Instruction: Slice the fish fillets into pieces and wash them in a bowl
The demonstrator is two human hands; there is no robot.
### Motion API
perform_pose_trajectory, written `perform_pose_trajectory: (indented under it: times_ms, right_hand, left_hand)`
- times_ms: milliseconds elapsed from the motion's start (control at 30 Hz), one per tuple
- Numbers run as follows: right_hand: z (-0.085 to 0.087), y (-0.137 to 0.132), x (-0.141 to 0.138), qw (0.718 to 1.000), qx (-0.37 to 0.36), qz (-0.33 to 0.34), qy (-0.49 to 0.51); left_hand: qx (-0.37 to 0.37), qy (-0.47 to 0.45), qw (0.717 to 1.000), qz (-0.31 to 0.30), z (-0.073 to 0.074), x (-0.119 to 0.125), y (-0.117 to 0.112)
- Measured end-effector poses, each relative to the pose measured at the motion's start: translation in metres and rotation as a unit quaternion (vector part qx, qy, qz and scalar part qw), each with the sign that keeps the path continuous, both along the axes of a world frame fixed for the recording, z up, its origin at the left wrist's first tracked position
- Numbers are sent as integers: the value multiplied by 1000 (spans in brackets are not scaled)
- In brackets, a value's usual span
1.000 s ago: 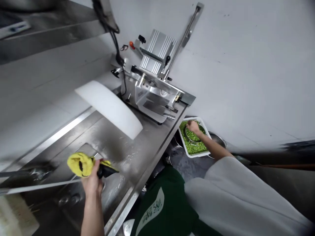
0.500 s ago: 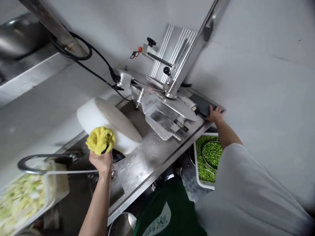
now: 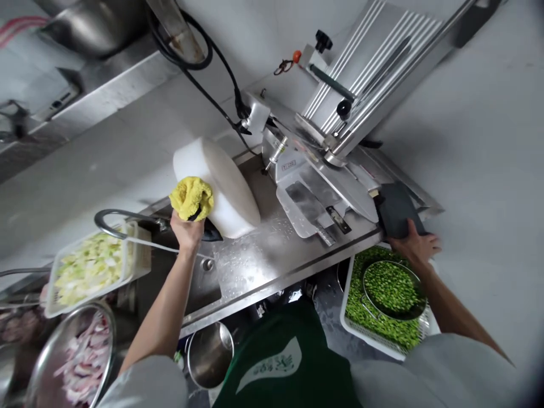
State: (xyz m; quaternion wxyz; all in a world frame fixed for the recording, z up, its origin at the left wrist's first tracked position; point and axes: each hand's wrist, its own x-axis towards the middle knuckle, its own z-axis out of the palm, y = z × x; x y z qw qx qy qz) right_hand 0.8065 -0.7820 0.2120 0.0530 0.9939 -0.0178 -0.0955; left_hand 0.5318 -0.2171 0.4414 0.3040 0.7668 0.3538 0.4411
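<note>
My left hand (image 3: 187, 231) is closed around a bunched yellow cloth (image 3: 192, 197), in front of a thick white round block (image 3: 219, 184) that stands tilted against the wall. A bit of something black shows in the cloth's folds, and a dark pointed piece (image 3: 212, 232) sticks out beside the hand; I cannot make out what it is. At the counter's right end my right hand (image 3: 415, 245) grips the near edge of a dark grey slab (image 3: 397, 208). The slab is tilted, close to the metal slicer (image 3: 314, 170). A cleaver (image 3: 312, 209) lies below the slicer.
The wet steel counter (image 3: 259, 266) has a sink at its left, with a curved faucet (image 3: 110, 218). Chopped cabbage fills a white basket (image 3: 131, 255); raw meat lies in a steel bowl (image 3: 111, 334). Below right, chopped greens fill a crate (image 3: 346, 309) and a strainer. A shelf (image 3: 106, 85) overhangs upper left.
My right hand has drawn the dark grey slab up from the counter's right end toward me. The left hand still holds the yellow cloth. The view has shifted, showing more on the left.
</note>
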Motion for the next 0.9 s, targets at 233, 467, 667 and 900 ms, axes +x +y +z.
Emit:
perform_pose_trajectory:
  times_ms: [233,467,667,900]
  right_hand:
    - [44,-42,-91,999,35,8,41]
    - [61,-21,-223,982,46,160,94]
    - [60,85,-317,961,72,241,119]
    - [51,266,-344,957,75,204,194]
  left_hand:
    - [13,-23,998,-49,-5,-5,15]
    - [-72,-53,988,-125,-10,3,29]
    - [-108,-41,979,-169,-25,-2,46]
    - [-103,-70,972,-198,-26,1,44]
